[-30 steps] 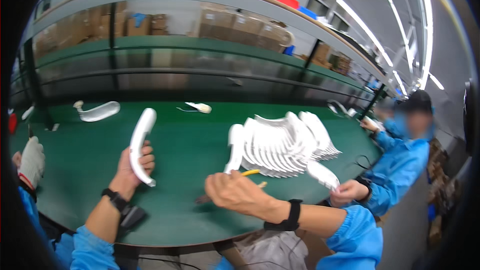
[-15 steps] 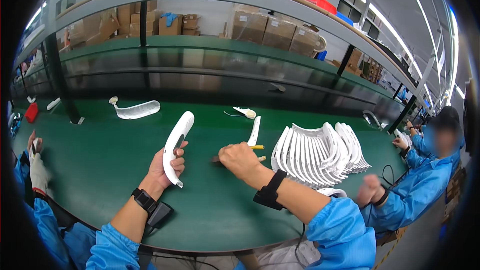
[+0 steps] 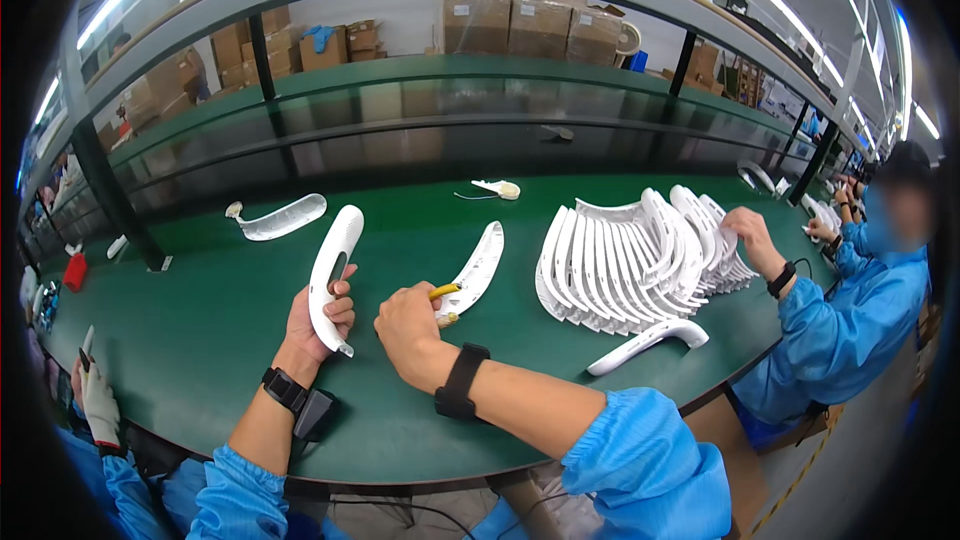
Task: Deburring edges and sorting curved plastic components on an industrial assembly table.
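Observation:
My left hand (image 3: 318,320) is closed around a long curved white plastic shell (image 3: 334,260), which stands nearly upright and has a dark oval slot in its side. Just to the right, my right hand (image 3: 412,332) is closed around yellow-handled pliers (image 3: 446,290). Two handle ends poke out past the fist, while the jaws are hidden by the hand. Beyond these handles lies another white shell (image 3: 482,265), its hollow inside facing up. The two hands are apart.
A row of nested white shells (image 3: 610,265) stands at the right, with a co-worker's hand (image 3: 757,243) at its far end. One loose shell (image 3: 650,342) lies in front. Further back are an open shell (image 3: 285,218) and a small white part (image 3: 500,189). A gloved co-worker's hand (image 3: 100,408) is at left.
My right hand has moved left, closer to the held shell, uncovering more of the shell lying behind it. The right co-worker's hand has reached the row. The view has shifted.

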A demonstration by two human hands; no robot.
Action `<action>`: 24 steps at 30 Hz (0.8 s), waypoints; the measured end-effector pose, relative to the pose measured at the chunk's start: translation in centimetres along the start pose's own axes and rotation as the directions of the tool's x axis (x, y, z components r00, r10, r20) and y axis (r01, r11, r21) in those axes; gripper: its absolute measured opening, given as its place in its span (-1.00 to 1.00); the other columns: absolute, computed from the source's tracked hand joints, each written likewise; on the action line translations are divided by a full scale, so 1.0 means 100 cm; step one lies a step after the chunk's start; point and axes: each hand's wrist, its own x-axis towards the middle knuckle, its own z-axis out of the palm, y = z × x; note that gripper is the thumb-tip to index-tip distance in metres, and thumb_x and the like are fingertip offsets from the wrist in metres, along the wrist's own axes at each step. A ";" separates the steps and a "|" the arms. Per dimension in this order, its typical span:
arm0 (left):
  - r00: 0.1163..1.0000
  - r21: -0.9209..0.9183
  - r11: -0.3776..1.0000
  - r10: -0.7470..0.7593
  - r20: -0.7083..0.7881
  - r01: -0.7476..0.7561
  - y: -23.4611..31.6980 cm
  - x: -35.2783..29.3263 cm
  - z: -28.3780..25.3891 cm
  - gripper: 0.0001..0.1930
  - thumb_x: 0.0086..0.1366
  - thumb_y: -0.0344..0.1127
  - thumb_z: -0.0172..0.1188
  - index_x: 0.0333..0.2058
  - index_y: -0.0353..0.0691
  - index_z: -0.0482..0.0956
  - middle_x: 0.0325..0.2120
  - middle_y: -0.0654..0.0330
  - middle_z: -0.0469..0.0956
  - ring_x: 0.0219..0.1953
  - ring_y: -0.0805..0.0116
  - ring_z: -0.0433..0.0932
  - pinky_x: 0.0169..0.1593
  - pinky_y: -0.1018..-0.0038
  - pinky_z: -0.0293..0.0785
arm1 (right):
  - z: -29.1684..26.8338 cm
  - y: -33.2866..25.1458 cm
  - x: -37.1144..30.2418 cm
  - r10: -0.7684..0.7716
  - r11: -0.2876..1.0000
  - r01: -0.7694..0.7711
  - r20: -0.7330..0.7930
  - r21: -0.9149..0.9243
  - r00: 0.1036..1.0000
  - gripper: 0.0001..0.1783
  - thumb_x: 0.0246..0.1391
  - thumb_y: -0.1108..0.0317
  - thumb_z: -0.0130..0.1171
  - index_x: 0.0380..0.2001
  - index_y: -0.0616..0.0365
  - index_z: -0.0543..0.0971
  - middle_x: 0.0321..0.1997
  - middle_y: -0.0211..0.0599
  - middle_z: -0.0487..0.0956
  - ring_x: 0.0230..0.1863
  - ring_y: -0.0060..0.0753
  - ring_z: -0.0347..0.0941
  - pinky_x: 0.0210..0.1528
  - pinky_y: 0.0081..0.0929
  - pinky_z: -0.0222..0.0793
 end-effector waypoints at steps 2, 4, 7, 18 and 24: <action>1.000 0.002 1.000 -0.005 -0.003 0.005 0.001 -0.002 -0.001 -0.62 0.27 -0.32 -0.13 -0.01 -0.46 0.29 -0.54 0.21 0.42 -0.68 0.54 0.26 -0.62 0.63 0.22 | -0.002 -0.002 -0.003 0.008 1.000 -0.008 -0.008 0.013 1.000 -0.84 -0.14 0.35 0.19 -0.40 0.06 0.62 -0.41 -0.33 0.54 -0.28 -0.30 0.47 -0.41 -0.29 0.26; 1.000 -0.001 1.000 -0.010 0.008 0.010 0.002 0.000 -0.003 -0.62 0.26 -0.34 -0.13 0.00 -0.47 0.28 -0.54 0.20 0.42 -0.69 0.54 0.26 -0.62 0.64 0.21 | -0.005 0.000 -0.005 -0.018 0.999 0.017 0.026 0.048 0.999 -0.82 -0.15 0.34 0.20 -0.38 0.06 0.63 -0.28 -0.21 0.55 -0.27 -0.31 0.46 -0.42 -0.31 0.26; 1.000 0.020 1.000 0.001 0.008 -0.002 0.001 0.002 -0.001 -0.61 0.26 -0.34 -0.13 0.01 -0.47 0.27 -0.54 0.20 0.42 -0.69 0.54 0.26 -0.63 0.63 0.21 | 0.007 -0.008 -0.016 0.112 0.988 -0.126 -0.152 -0.085 0.982 -0.78 -0.13 0.35 0.15 -0.34 0.08 0.62 -0.06 0.00 0.49 -0.35 -0.35 0.46 -0.44 -0.38 0.24; 0.999 0.293 0.955 -0.036 -0.016 0.039 0.000 0.001 0.018 -0.65 0.32 -0.28 -0.13 -0.01 -0.38 0.26 -0.48 0.19 0.42 -0.69 0.55 0.29 -0.66 0.66 0.24 | 0.029 0.048 -0.203 0.014 0.972 0.113 -0.530 0.206 0.848 -0.66 -0.16 0.31 0.05 -0.31 0.31 0.51 -0.10 0.12 0.46 -0.64 -0.51 0.39 -0.56 -0.58 0.27; 0.983 0.695 0.696 -0.136 -0.122 0.183 -0.025 0.052 0.049 -0.76 0.35 -0.30 -0.14 -0.09 -0.29 0.29 -0.50 0.22 0.42 -0.68 0.59 0.30 -0.72 0.71 0.22 | 0.092 0.122 -0.267 0.448 0.803 -0.308 -0.175 0.511 0.877 -0.51 -0.20 0.58 0.05 -0.07 0.33 0.34 0.07 0.09 0.33 -0.40 -0.12 0.45 -0.28 -0.20 0.32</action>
